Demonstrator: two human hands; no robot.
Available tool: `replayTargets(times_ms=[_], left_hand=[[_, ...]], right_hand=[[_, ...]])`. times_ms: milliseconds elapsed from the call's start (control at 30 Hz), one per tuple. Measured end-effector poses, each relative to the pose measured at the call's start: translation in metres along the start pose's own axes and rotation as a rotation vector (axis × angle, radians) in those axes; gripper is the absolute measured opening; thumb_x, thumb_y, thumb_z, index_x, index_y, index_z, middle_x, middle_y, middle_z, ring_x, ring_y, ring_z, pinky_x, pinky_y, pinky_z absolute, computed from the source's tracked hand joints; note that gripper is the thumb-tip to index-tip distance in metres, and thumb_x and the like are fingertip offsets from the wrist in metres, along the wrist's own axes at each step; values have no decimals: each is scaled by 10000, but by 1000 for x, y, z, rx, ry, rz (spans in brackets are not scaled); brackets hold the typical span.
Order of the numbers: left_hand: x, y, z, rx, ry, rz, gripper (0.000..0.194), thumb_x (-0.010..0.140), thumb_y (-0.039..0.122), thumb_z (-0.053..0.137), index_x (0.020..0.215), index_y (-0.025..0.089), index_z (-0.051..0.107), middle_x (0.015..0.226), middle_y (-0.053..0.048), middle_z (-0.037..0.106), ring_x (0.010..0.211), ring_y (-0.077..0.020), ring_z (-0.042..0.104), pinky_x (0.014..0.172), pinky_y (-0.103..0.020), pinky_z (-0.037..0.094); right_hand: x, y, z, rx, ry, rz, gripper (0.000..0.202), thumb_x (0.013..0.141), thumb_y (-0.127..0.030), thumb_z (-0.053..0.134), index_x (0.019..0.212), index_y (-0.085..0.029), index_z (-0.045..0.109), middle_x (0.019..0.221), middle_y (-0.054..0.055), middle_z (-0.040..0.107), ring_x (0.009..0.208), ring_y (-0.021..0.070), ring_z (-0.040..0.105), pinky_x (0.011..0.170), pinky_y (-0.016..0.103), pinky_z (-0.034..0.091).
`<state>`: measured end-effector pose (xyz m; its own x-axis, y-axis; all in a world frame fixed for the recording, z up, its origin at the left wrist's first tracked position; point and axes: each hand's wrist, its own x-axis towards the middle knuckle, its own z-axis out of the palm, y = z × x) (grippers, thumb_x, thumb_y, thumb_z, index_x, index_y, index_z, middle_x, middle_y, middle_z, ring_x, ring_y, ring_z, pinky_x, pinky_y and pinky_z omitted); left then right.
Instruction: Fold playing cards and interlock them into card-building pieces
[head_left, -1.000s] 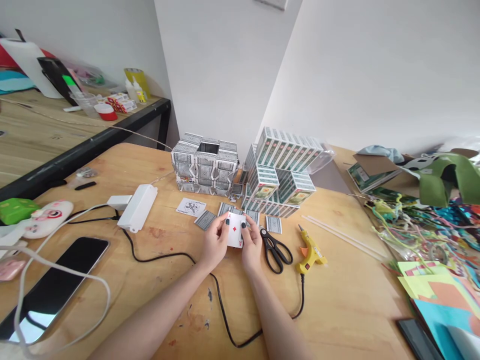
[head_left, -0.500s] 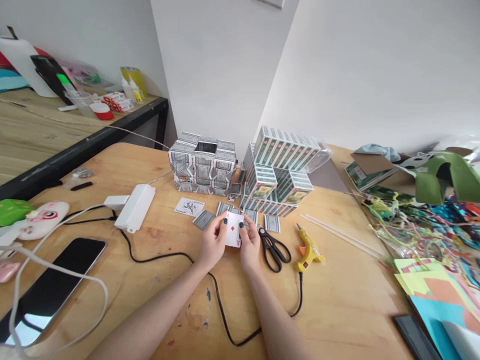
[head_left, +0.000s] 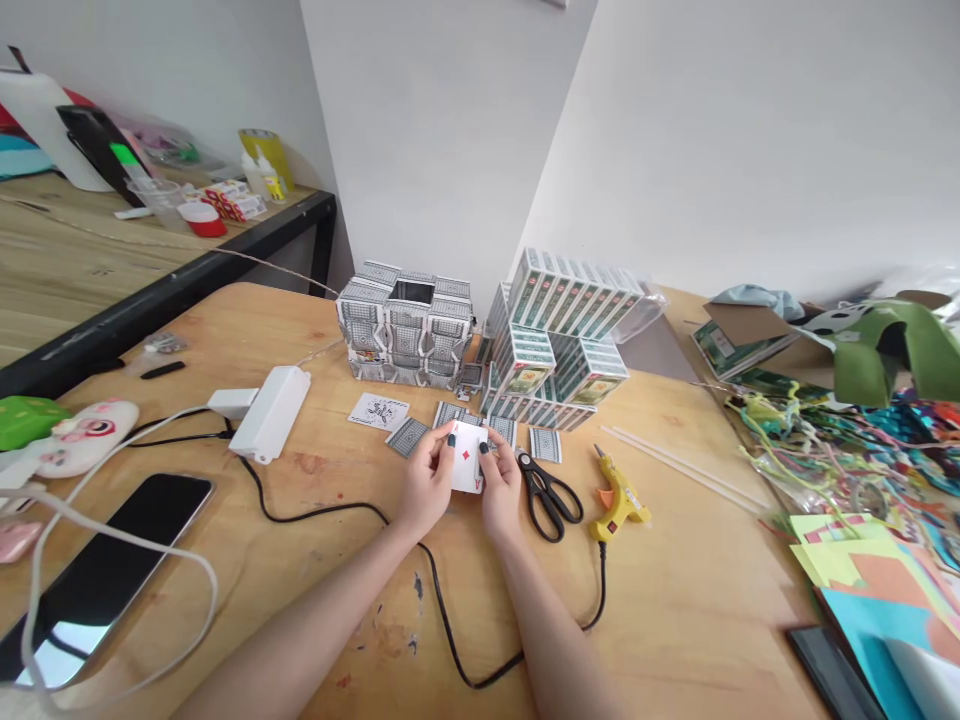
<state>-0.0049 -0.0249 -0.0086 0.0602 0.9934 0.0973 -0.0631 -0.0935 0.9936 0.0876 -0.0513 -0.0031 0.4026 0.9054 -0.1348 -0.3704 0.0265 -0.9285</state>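
With forearms (head_left: 330, 620) stretched forward, the left hand (head_left: 426, 487) and right hand (head_left: 501, 492) pinched a white rectangular ace-of-diamonds card (head_left: 466, 468) between thumbs (head_left: 451, 455) and fingers (head_left: 435, 438).

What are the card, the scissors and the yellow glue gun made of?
Card: probably coated paper; it's thin, flat and smooth-looking, with red print.
Scissors: the handles look like smooth black plastic, moulded in rounded loops; the blades are too hidden to tell.
Glue gun: likely smooth, hard plastic, its moulded body bright yellow; the greyish tip may be metal.
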Motion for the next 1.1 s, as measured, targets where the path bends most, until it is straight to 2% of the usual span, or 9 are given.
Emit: replayTargets(times_ms=[133, 267, 367, 533, 700, 867, 1100], left_hand=[[0, -1, 0, -16, -4, -14, 354, 834, 348, 462, 1134, 167, 515, 799, -46, 616, 618, -110, 548, 530, -198, 449], [2, -2, -1, -85, -20, -36, 348, 814, 336, 491, 1117, 170, 518, 759, -27, 601, 596, -101, 526, 523, -192, 434], [7, 0, -2, -158, -61, -107, 342, 785, 308, 514, 1099, 174, 511, 686, 3, 569, 577, -101, 519, 521, -194, 433], [15, 3, -5, -145, -88, -196, 238, 727, 293, 531, 922, 163, 572, 673, 15, 553, 570, -99, 501, 511, -193, 424], [14, 2, -6, -131, -107, -191, 288, 738, 270, 492, 1008, 175, 527, 615, 40, 520, 504, -83, 453, 464, -178, 385], [11, 0, -4, -128, -122, -180, 189, 745, 257, 471, 912, 177, 509, 575, 54, 493, 456, -73, 411, 422, -167, 342], [11, -2, -5, -121, -129, -170, 135, 753, 245, 456, 872, 191, 491, 584, 55, 495, 469, -83, 429, 429, -177, 349]], right_hand=[[3, 3, -2, 37, -27, 22, 348, 721, -335, 583, 1033, -181, 587, 881, 38, 661, 715, 170, 598, 616, 268, 472], [6, 5, -5, -6, -53, -3, 293, 730, -332, 568, 976, -178, 612, 875, 34, 661, 727, 174, 595, 654, 275, 464], [7, 6, -7, -16, -32, -18, 293, 730, -329, 569, 986, -190, 606, 880, 28, 655, 725, 171, 588, 655, 275, 461], [6, 4, -6, -69, -58, -42, 287, 744, -327, 559, 998, -198, 590, 785, 16, 641, 647, 153, 563, 582, 248, 441], [3, 1, -4, -133, -94, -60, 254, 771, -344, 528, 972, -194, 569, 707, -2, 603, 565, 126, 510, 526, 227, 409], [2, 1, -3, -184, -77, -61, 221, 775, -364, 509, 919, -200, 546, 647, -22, 534, 533, 116, 457, 499, 215, 376], [1, 3, -2, -206, -59, -33, 214, 770, -355, 475, 914, -205, 524, 643, -24, 497, 531, 118, 424, 492, 211, 358]])
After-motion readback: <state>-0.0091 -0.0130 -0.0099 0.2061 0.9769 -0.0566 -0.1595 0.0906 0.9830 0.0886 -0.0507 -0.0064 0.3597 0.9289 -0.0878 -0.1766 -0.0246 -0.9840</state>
